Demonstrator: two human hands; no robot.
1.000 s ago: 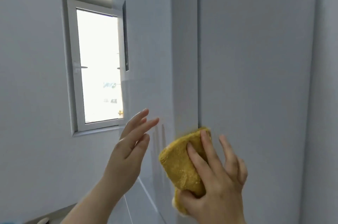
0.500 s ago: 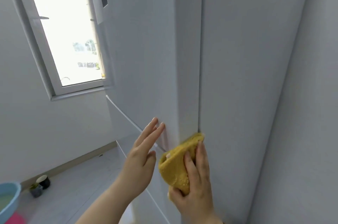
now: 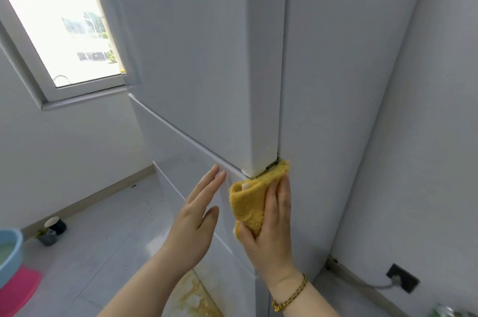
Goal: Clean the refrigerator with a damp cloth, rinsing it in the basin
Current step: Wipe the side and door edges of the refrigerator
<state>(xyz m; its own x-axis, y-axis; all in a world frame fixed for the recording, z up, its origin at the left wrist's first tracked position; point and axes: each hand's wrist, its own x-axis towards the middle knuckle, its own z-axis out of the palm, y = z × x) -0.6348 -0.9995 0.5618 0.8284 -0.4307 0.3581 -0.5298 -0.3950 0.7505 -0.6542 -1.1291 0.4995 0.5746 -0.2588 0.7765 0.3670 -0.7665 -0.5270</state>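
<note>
A tall white refrigerator (image 3: pixel 207 58) fills the middle of the view, its front doors facing left and its side panel (image 3: pixel 323 109) facing right. My right hand (image 3: pixel 269 226) holds a folded yellow cloth (image 3: pixel 249 200) wrapped round the front right corner, just below the bottom of the upper door. My left hand (image 3: pixel 196 216) is open with straight fingers, its fingertips at the drawer front just left of the cloth. A light blue basin (image 3: pixel 11 254) holding water sits on the floor at the far left edge.
A white wall (image 3: pixel 426 161) stands close on the right with a black socket and cable (image 3: pixel 402 280) low down. A window (image 3: pixel 59 19) is at upper left. Small dark cups (image 3: pixel 51 230) and a pink mat (image 3: pixel 19 288) lie on the grey floor.
My right hand has slid the cloth down the refrigerator's corner edge to the gap below the upper door. My left hand followed downward, and the view tilted down to show the floor and basin.
</note>
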